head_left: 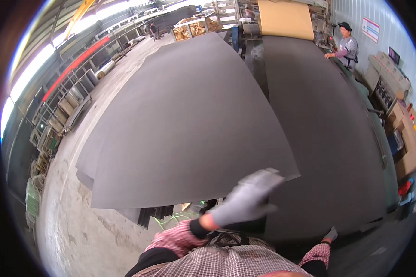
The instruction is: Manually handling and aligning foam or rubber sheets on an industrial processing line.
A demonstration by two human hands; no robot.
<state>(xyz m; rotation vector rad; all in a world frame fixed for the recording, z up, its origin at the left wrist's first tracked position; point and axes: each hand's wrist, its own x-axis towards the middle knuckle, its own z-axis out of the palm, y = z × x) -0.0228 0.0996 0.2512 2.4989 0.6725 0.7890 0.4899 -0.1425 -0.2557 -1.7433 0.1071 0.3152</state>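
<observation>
A large dark grey sheet (pixel 185 124) lies on top of a stack of similar sheets at the left, its near right corner jutting toward the middle. My left hand (pixel 247 198), in a grey glove and blurred by motion, is over that sheet's near edge beside the corner. Its fingers stretch out with the thumb apart, and nothing shows in them. To the right, a second long dark sheet (pixel 319 129) runs from a machine toward me. My gloved right hand (pixel 330 234) is at its near edge; its fingers are too small to make out.
A tan roll or panel (pixel 285 18) sits at the machine's far end. A co-worker (pixel 346 46) stands at the far right with a hand near the long sheet's edge. Cardboard boxes (pixel 407 141) are along the right wall. Concrete floor (pixel 64 221) extends at left, with green cords (pixel 164 222) below the stack.
</observation>
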